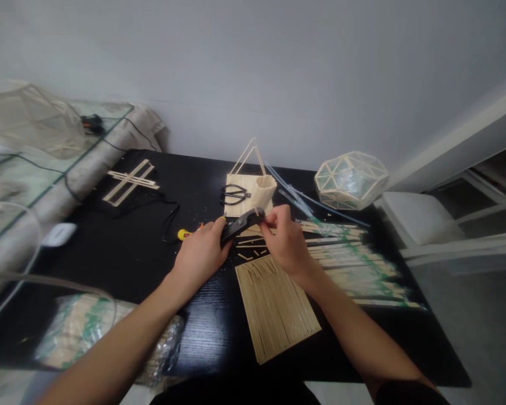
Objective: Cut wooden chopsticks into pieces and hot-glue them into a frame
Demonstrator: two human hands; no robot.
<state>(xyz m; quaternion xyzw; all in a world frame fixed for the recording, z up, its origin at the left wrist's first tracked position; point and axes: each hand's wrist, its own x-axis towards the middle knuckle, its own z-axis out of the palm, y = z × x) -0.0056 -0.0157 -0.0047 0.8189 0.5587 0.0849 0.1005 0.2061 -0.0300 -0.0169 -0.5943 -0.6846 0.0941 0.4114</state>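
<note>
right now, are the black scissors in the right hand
No, the black scissors lie on the wooden stick panel beside the stick cup, apart from the right hand.

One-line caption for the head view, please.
Left hand holds a dark hand tool beside the right hand, above a black table with a flat stick panel.

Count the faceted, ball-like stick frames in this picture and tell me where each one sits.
2. The left frame, cut off by the picture's edge, is on the glass-topped surface; the right frame is at the black table's far right.
</note>
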